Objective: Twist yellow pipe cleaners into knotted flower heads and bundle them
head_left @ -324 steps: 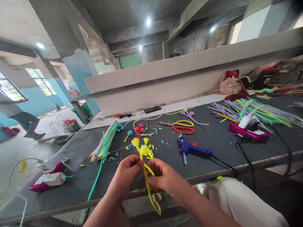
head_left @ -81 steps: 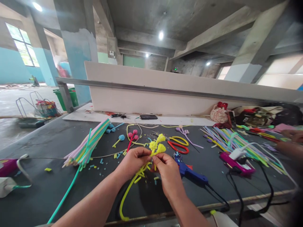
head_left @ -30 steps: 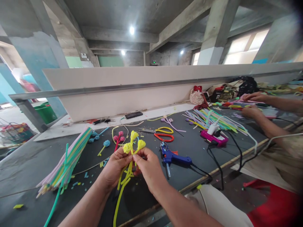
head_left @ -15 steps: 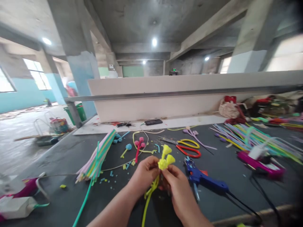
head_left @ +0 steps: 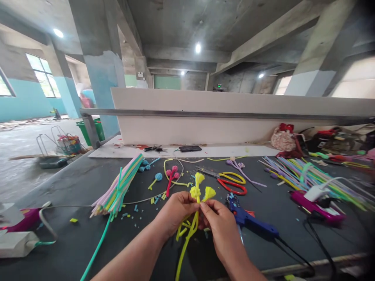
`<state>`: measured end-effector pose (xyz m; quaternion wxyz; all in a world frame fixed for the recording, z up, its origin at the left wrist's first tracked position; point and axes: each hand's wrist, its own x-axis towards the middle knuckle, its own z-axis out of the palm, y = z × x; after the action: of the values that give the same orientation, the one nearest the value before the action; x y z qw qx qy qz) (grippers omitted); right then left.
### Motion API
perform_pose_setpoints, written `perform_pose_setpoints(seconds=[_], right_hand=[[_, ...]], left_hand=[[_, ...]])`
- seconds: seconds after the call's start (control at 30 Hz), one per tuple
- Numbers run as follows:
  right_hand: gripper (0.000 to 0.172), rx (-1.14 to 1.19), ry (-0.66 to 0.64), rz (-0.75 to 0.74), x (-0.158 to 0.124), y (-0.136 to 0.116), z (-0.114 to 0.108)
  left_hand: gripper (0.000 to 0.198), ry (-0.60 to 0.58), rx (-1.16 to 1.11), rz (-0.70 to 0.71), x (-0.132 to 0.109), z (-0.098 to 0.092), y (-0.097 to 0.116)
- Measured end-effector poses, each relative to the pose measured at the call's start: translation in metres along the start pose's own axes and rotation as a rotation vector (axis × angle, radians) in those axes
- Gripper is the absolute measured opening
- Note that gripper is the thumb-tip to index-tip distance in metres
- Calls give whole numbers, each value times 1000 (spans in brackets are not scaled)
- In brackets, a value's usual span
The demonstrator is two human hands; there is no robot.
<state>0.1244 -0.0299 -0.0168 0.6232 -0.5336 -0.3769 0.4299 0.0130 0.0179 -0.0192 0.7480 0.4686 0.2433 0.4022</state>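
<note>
Yellow pipe-cleaner flowers (head_left: 195, 191) stand up between my two hands, their long stems hanging down below. My left hand (head_left: 178, 212) pinches the stems just under the blooms. On the other side, my right hand (head_left: 218, 220) pinches the stem of the right-hand bloom, its fingertips close to the left ones. Beyond my hands lie scissors (head_left: 233, 182) with yellow and red handles. A blue glue gun (head_left: 252, 220) rests right of my right hand. Pink flowers (head_left: 172, 175) and a blue ball on a yellow stem (head_left: 158, 177) lie behind my left hand.
A bundle of pastel pipe cleaners (head_left: 120, 187) lies left; more (head_left: 310, 175) spread at right. Magenta power strips (head_left: 316, 207) sit at both sides, with cords. A black phone (head_left: 190, 148) lies on the white ledge before a white partition (head_left: 181, 130). Small cut bits litter the dark tabletop.
The yellow blooms have spread apart, one now upright and one leaning right, and more stem shows between my fingers. The camera view has shifted slightly.
</note>
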Motion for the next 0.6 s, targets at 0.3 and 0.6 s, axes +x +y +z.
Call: perform_pose_setpoints(seconds=[0.3,0.6], right_hand=[[17,-102,41,-77,-7,-7,3],[18,-39,-83,-212,-24,-16,4]], left_hand=[[24,37,-78,-38,-4,-4,-2],[20,-99,-120,-42,-8,-8,6]])
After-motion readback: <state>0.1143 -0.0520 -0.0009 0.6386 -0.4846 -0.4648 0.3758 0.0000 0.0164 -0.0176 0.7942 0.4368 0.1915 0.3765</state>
